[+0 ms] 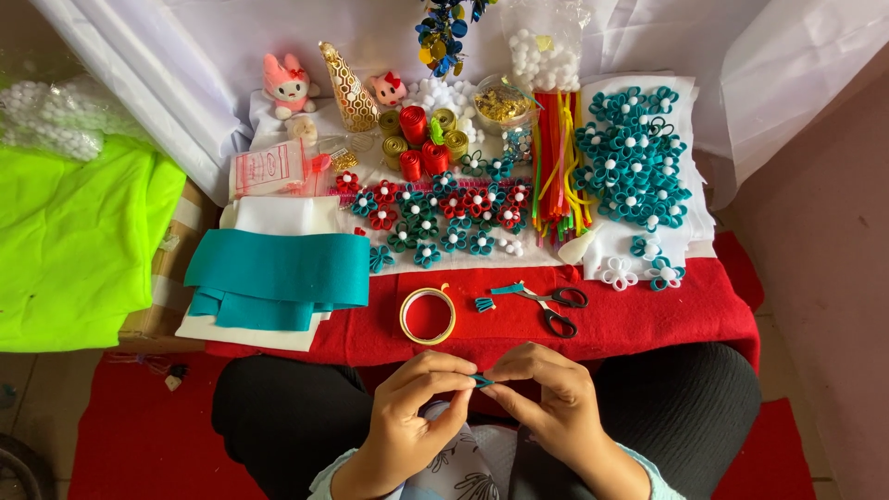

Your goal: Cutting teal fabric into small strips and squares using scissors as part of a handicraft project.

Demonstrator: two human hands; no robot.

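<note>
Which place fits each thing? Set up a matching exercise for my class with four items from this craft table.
Things:
1. scissors
2. tape roll
3. folded teal felt
4. small teal strip

Places:
A. pinched between the left hand and right hand
B. on the red cloth, right of the tape roll
C. far left, on white sheets
D. on the red cloth, just above the hands

Pairs: 1-B, 2-D, 3-C, 4-A

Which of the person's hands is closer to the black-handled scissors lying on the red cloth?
The right hand. It sits just below the scissors, slightly to their near side. The left hand is farther off, down and to the left, below the tape roll.
</note>
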